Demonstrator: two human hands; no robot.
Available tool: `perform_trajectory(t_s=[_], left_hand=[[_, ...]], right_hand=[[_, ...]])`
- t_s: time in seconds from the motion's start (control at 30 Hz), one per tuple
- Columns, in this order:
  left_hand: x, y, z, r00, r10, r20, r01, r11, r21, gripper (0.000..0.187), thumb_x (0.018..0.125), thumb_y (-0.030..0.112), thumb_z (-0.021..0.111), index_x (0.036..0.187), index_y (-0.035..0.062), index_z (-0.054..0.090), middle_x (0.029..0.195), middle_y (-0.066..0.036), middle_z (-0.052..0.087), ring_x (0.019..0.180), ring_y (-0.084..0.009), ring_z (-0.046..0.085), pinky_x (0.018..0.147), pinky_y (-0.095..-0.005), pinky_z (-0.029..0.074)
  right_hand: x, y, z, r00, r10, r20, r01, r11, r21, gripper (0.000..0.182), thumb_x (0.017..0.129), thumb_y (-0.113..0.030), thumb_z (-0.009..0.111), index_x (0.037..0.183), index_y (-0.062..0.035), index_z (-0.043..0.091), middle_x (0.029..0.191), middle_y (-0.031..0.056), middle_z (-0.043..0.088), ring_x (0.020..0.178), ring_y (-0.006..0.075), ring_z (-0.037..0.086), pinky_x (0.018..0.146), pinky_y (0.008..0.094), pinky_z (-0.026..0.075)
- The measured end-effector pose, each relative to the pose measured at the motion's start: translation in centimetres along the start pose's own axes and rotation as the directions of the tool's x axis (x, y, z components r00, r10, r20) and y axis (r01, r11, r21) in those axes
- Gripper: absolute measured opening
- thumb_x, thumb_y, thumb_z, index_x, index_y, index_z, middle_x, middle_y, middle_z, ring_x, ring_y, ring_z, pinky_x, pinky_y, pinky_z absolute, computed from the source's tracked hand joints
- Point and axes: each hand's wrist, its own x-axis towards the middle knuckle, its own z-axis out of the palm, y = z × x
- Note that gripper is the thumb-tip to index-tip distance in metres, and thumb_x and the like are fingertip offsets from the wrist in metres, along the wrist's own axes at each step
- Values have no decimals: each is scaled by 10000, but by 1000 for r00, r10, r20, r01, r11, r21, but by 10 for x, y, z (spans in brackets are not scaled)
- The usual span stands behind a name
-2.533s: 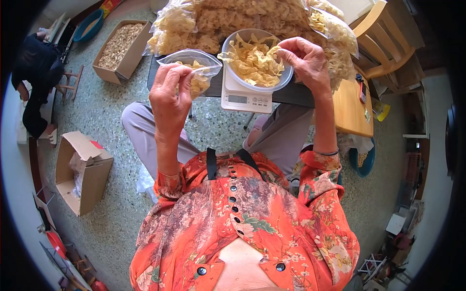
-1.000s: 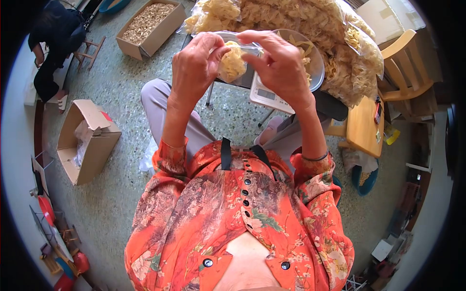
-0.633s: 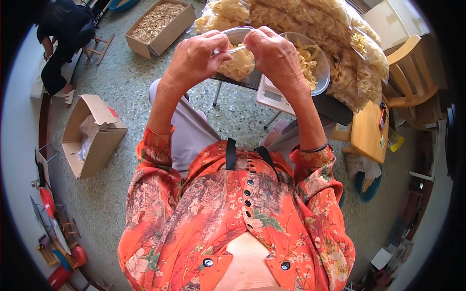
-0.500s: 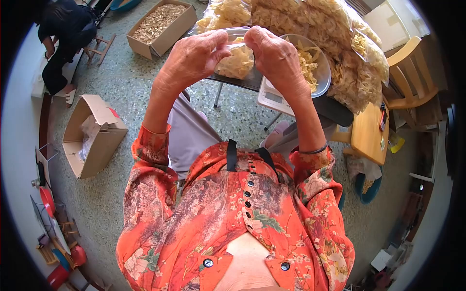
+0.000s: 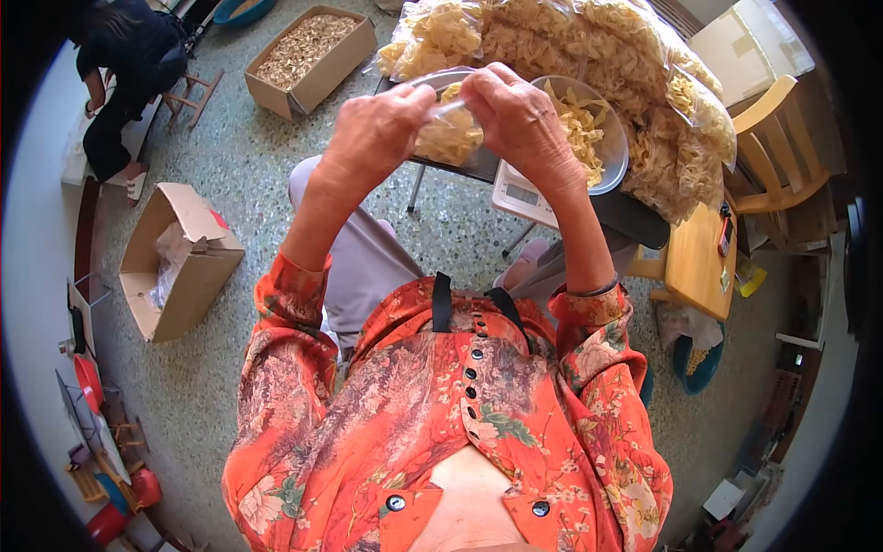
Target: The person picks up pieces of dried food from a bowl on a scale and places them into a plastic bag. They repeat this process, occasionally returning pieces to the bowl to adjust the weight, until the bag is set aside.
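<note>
A clear plastic bag (image 5: 450, 140) with pale yellow dried pieces inside hangs between my two hands, over the table's near edge. My left hand (image 5: 380, 129) pinches the bag's top edge on the left side. On the right, my right hand (image 5: 518, 117) grips the same edge, fingers folded in. The bag's upper part is stretched between them. Close to my right hand stands a clear plastic bowl (image 5: 614, 152) holding more of the yellow dried strips. Under my right wrist is a white digital scale (image 5: 511, 204), partly hidden by the hand.
Many filled bags (image 5: 570, 55) are piled behind the bowl. A cardboard box of dried slices (image 5: 308, 51) and an open cardboard box (image 5: 198, 285) sit on the floor. A wooden stool (image 5: 694, 262) and chair (image 5: 782, 175) stand right. Another person (image 5: 129, 55) sits far left.
Both hands have moved slightly down, still holding the bag's top. My left hand has turned a little, and the bag's edge looks more twisted or bunched between them.
</note>
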Motion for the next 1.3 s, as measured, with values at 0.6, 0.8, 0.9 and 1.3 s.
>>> perform_trajectory(t_s=[0.6,0.8,0.9,1.3], left_hand=[[-11,1,33,996,85,13,-86,989,124,92,889,150,716,921,114,637,922,-75,653,757,-313,722,609,-451,554],[-17,-7,28,997,75,-7,-74,996,40,78,953,140,657,977,93,600,897,-117,679,740,-348,710,604,-470,550],[-20,-8,32,993,112,19,-113,991,68,164,914,43,611,1072,62,570,902,-131,673,750,-337,731,615,-455,581],[-28,-1,37,963,48,-267,-82,990,-117,513,932,267,743,1416,149,622,1109,-95,735,818,-326,735,661,-412,600]], right_hand=[[-12,-15,0,985,54,165,4,942,-336,172,870,-71,698,1035,-45,661,1016,130,654,929,342,711,774,421,597],[-8,-12,9,996,-16,93,27,992,-124,100,895,-40,631,993,-39,606,907,158,694,823,379,724,708,463,590],[-5,-11,14,996,-17,86,23,997,-74,70,902,-48,615,941,-28,560,881,183,683,832,402,715,713,479,580],[-10,-14,23,999,-17,30,21,991,-132,126,868,-17,643,948,-33,548,925,177,680,950,376,690,815,481,560]])
